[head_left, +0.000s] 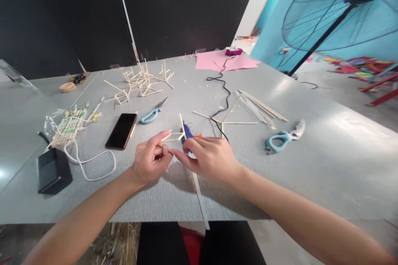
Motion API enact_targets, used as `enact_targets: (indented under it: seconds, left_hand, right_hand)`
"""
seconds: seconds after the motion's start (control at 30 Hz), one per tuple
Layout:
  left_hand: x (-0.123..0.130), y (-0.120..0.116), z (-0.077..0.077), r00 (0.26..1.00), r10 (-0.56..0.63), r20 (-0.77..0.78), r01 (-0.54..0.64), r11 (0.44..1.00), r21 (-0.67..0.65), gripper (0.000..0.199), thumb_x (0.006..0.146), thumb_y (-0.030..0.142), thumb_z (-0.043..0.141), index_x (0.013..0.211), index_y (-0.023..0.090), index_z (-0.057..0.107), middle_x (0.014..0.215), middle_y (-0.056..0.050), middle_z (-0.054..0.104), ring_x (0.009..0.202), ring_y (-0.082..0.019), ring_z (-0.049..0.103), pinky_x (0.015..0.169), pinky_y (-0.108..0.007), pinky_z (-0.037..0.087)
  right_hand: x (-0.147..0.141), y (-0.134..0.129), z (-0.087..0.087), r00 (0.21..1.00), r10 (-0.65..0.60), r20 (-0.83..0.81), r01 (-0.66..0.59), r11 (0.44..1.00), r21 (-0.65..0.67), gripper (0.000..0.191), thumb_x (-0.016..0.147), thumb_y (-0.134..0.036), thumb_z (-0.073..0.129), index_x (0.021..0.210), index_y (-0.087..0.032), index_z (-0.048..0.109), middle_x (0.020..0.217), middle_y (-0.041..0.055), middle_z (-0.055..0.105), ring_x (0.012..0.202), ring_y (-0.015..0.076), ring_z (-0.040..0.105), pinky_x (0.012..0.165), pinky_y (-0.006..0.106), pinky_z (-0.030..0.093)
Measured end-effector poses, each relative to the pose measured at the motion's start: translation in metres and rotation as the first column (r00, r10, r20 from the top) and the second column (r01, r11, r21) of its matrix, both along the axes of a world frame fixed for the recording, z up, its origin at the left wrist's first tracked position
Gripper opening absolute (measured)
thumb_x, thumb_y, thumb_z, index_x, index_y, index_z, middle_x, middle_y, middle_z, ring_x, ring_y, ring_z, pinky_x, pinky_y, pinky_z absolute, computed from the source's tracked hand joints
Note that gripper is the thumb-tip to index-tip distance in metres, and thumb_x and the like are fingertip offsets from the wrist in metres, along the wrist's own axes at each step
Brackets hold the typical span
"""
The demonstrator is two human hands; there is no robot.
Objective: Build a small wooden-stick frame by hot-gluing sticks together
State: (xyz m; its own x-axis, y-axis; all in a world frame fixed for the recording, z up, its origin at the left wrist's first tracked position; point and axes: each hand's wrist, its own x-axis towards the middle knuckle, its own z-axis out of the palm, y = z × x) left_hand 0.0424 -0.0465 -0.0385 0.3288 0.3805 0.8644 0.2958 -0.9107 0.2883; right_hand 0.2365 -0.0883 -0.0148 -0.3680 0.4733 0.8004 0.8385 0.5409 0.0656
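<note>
My left hand [153, 155] is closed on a small frame of thin pale wooden sticks [174, 136]. My right hand [213, 156] meets it from the right, fingers bent at the frame's near end and the thumb tip by the left fingertips; its exact grip is partly hidden. Behind the right fingers lies a blue glue gun [187, 130], mostly covered. A long translucent glue stick [200, 201] runs from under the right hand to the table's front edge. Loose wooden sticks [239, 123] lie beyond the right hand.
Several stick frames [143, 80] stand at the back. Left are a phone [122, 131], blue-handled scissors [151, 115], a black power brick [54, 170] and bundled chopsticks [73, 122]. Right are pruning shears [284, 137], clear glue sticks [256, 109] and a black cord [228, 95].
</note>
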Motion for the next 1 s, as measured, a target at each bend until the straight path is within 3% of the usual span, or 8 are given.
enact_targets:
  seconds: [0.17, 0.53, 0.83, 1.0]
  left_hand:
    - [0.000, 0.001, -0.002, 0.999, 0.033, -0.031, -0.029, 0.994, 0.101, 0.060, 0.086, 0.000, 0.057, 0.144, 0.015, 0.055, 0.048, 0.016, 0.039, 0.041, -0.007, 0.036, 0.050, -0.019, 0.042]
    - [0.001, -0.004, -0.007, 0.986, 0.119, -0.112, -0.114, 0.992, 0.052, 0.064, 0.088, 0.002, 0.054, 0.151, 0.016, 0.049, 0.046, 0.015, 0.038, 0.042, -0.007, 0.037, 0.049, -0.019, 0.039]
    - [-0.007, 0.005, -0.010, 0.985, 0.135, -0.104, -0.136, 0.991, -0.002, 0.060, 0.090, 0.006, 0.055, 0.149, 0.016, 0.051, 0.048, 0.014, 0.042, 0.044, -0.007, 0.040, 0.050, -0.020, 0.039]
    - [-0.012, 0.014, -0.010, 0.978, 0.186, -0.093, -0.192, 0.979, -0.065, 0.055, 0.091, 0.009, 0.056, 0.145, 0.017, 0.055, 0.046, 0.015, 0.038, 0.042, -0.007, 0.035, 0.051, -0.020, 0.038]
  right_hand:
    - [0.001, -0.002, 0.007, 0.985, -0.154, 0.074, 0.142, 0.978, 0.150, 0.043, 0.100, -0.032, 0.064, 0.061, -0.020, 0.050, 0.049, -0.0057, 0.052, 0.044, 0.0086, 0.047, 0.049, 0.027, 0.028]
    - [-0.004, -0.004, 0.004, 0.975, -0.147, 0.167, 0.137, 0.988, 0.070, 0.035, 0.099, -0.017, 0.056, 0.064, -0.020, 0.054, 0.053, -0.0021, 0.055, 0.049, 0.0127, 0.051, 0.055, 0.030, 0.030]
    - [-0.009, -0.010, -0.004, 0.973, 0.069, 0.220, -0.081, 0.996, 0.046, 0.036, 0.101, -0.015, 0.050, 0.065, -0.020, 0.051, 0.054, -0.0026, 0.051, 0.048, 0.0127, 0.044, 0.054, 0.033, 0.024]
    - [-0.021, -0.020, -0.010, 0.903, 0.317, 0.290, -0.324, 0.946, -0.022, 0.035, 0.103, -0.019, 0.050, 0.067, -0.020, 0.051, 0.056, -0.0029, 0.051, 0.050, 0.0130, 0.044, 0.054, 0.033, 0.026]
